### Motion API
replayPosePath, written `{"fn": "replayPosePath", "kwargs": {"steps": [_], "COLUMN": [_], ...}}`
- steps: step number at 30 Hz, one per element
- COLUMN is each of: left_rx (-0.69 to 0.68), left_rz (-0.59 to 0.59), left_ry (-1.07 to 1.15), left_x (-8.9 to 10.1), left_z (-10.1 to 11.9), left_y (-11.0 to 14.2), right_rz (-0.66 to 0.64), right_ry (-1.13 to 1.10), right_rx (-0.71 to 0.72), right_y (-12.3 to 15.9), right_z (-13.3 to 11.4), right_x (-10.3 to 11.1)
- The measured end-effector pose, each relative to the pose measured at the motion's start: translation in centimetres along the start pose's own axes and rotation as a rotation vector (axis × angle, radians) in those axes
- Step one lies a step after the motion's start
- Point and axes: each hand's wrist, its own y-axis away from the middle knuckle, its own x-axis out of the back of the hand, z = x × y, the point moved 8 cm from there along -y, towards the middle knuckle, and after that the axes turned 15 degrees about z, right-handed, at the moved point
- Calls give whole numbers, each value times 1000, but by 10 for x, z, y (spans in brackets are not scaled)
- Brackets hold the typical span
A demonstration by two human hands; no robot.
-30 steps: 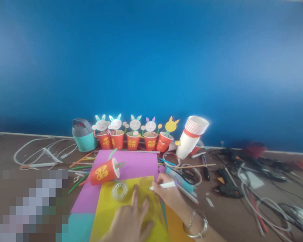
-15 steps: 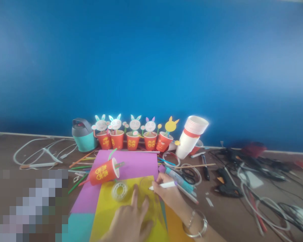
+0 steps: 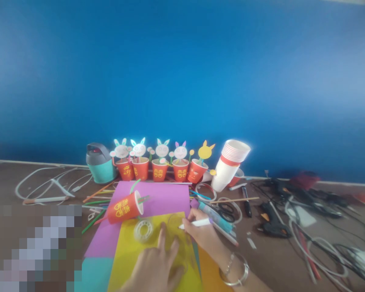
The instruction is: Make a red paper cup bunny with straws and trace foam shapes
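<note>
A yellow sheet of paper lies over purple paper, with faint round outlines on it. My left hand rests on the yellow sheet with its fingers spread. Held between the fingers of my right hand is a white marker, its tip at the sheet near a faint circle. A clear roll of tape lies on the yellow sheet's upper left. Just behind it, a red paper cup with green straws lies on its side.
Several red cups with paper animal heads line the blue wall. Beside them leans a stack of white cups. Scissors, a black marker and a glue gun with tangled cables lie rightward. A turquoise container stands left.
The view has shifted very slightly. Both hands and the marker stay in nearly the same place on the yellow sheet.
</note>
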Motion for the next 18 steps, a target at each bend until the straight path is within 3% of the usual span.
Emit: {"fn": "replayPosePath", "kwargs": {"steps": [18], "left_rx": [26], "left_rz": [-22], "left_ry": [-60], "left_x": [0], "left_z": [1], "left_y": [-2], "right_rz": [-4], "right_ry": [-28], "right_rx": [20], "right_y": [-1], "right_z": [4], "right_x": [-2]}}
